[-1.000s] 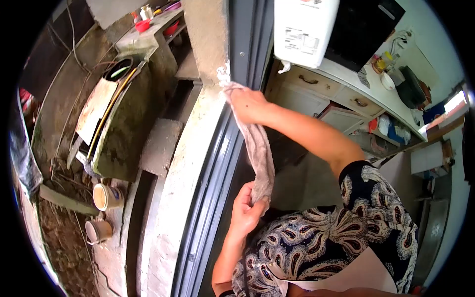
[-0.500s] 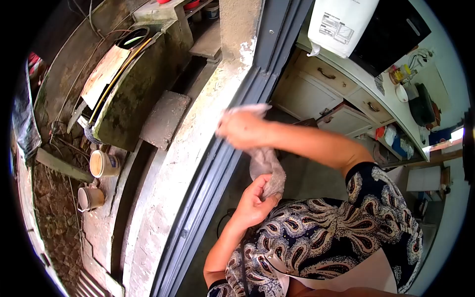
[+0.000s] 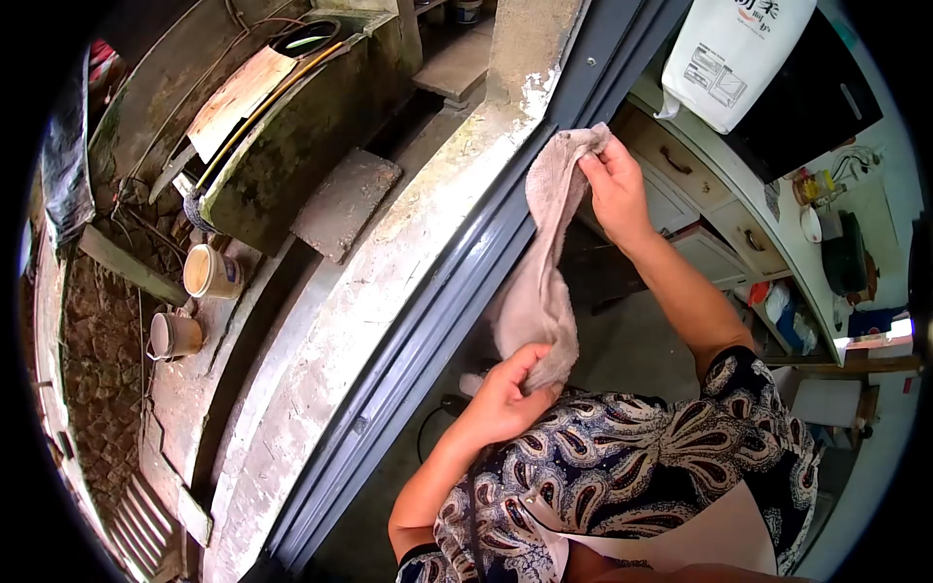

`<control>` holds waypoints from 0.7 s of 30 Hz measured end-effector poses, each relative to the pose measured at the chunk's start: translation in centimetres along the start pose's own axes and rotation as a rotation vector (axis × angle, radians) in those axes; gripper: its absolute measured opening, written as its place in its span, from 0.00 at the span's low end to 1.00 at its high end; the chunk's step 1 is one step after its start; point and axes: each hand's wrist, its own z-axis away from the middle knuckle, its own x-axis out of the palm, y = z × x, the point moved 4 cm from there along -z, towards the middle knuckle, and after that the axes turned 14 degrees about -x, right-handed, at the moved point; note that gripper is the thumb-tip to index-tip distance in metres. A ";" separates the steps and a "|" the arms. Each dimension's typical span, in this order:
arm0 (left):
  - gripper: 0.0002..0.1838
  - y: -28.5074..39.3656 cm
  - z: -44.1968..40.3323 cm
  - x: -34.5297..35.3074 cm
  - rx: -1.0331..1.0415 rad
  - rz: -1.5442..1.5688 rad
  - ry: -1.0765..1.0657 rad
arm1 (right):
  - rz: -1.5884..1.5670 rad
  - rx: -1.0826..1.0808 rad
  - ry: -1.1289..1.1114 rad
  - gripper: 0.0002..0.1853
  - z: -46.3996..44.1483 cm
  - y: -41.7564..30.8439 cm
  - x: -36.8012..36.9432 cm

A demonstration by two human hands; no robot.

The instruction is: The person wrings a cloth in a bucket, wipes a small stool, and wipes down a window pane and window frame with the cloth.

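Note:
A damp-looking pinkish-grey cloth (image 3: 549, 248) hangs stretched lengthwise between my two hands, in front of the grey metal window frame (image 3: 457, 282). My right hand (image 3: 619, 187) pinches its upper end between thumb and fingers. Lower down, close to my patterned shirt, my left hand (image 3: 507, 400) is closed around the other end, with the thumb pressed on the fabric. The cloth is partly twisted, and some of its folds are hidden behind the left fingers.
Beyond the frame runs a worn concrete sill (image 3: 330, 330). Outside are a flat slab (image 3: 347, 206), two buckets (image 3: 211, 272) and a mossy basin wall (image 3: 292, 146). To the right, inside, a counter with drawers (image 3: 671, 155) holds a white printed bag (image 3: 734, 63).
My right hand has swung up and to the right, away from the sill, and the bunched cloth is now drawn out longer. The left hand keeps its hold; the view has shifted slightly.

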 end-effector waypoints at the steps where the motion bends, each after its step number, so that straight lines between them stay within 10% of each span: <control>1: 0.19 -0.3 -0.5 -0.2 -0.018 0.025 0.004 | 0.117 0.033 -0.041 0.12 -0.1 1.6 -0.7; 5: 0.17 -1.8 -1.9 -0.8 -0.062 0.030 0.105 | 0.977 -0.235 -0.648 0.12 -0.1 4.4 0.6; 8: 0.18 -2.5 -0.9 -1.4 -0.069 0.031 0.141 | 1.041 -0.281 -0.749 0.14 0.8 3.8 2.9; 21: 0.21 -2.6 8.9 -3.6 -0.154 0.161 0.386 | 0.112 -0.282 -0.720 0.08 11.2 -5.0 17.9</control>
